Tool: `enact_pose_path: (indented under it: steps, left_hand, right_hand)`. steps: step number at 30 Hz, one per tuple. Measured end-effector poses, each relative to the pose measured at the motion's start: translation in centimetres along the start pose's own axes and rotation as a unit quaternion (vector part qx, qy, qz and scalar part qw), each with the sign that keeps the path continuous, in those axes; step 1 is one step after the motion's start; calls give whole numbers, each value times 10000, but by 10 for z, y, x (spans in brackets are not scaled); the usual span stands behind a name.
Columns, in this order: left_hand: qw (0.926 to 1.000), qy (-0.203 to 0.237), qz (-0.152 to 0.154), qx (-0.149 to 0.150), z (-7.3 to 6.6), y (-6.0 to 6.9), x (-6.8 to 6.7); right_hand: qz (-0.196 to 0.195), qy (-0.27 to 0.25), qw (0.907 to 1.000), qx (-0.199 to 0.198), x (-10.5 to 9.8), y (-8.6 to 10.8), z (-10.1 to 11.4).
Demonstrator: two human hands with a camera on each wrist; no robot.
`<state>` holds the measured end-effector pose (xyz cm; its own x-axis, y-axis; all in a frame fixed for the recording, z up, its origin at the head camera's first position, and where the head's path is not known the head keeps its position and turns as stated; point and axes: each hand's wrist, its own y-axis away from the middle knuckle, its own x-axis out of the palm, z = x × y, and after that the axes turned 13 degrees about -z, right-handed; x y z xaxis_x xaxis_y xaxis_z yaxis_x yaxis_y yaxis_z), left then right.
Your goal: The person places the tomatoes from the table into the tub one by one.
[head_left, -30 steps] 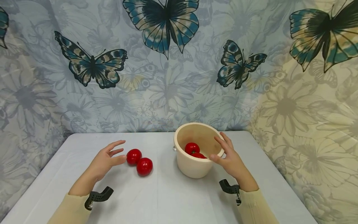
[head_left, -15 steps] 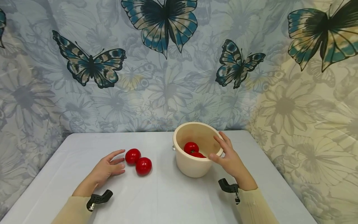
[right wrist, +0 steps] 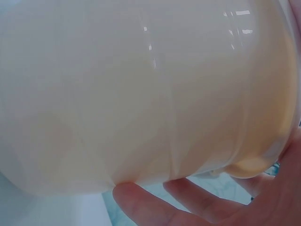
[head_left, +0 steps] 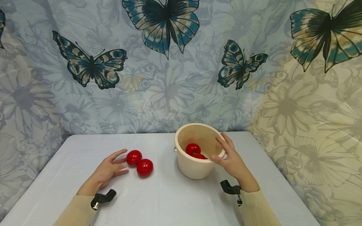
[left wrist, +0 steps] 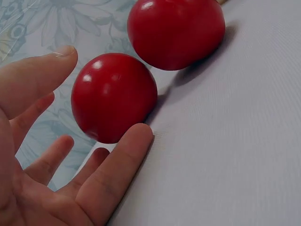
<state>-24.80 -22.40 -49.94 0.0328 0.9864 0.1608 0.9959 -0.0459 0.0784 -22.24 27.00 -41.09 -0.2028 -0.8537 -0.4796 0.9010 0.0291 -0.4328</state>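
Two shiny red tomatoes sit close together on the white table, the farther tomato (head_left: 134, 158) beside my left hand (head_left: 111, 168) and the nearer tomato (head_left: 145, 168) just to its right. My left fingers are spread and hold nothing; in the left wrist view a fingertip (left wrist: 140, 134) lies right by a tomato (left wrist: 114, 98), contact unclear. On the right stands a cream bucket (head_left: 195, 169) with a tomato (head_left: 193, 149) showing a green stem and another tomato (head_left: 199, 156) partly hidden by the rim. My right hand (head_left: 233, 161) holds the bucket's right side, its fingertips (right wrist: 129, 193) against the outer wall.
The white-covered table (head_left: 164, 201) ends at a cloth backdrop (head_left: 169, 103) printed with flowers and butterflies. Black camera mounts sit on the left wrist (head_left: 104, 197) and the right wrist (head_left: 231, 188).
My left hand has lowered and shifted slightly right, closer to the two tomatoes, its fingers spreading beside them. My right hand and the bucket stay in place.
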Motion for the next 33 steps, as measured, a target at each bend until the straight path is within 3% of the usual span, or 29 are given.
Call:
enact_pose_path:
  steps: [23, 33]
  left_hand:
    - [9997, -226, 24, 25, 1, -20, 21]
    - [9989, -458, -106, 17, 0, -27, 31]
  right_hand:
    - [-23, -6, 10000, -33, 0, 0, -2]
    - [5, -82, 10000, -33, 0, 0, -1]
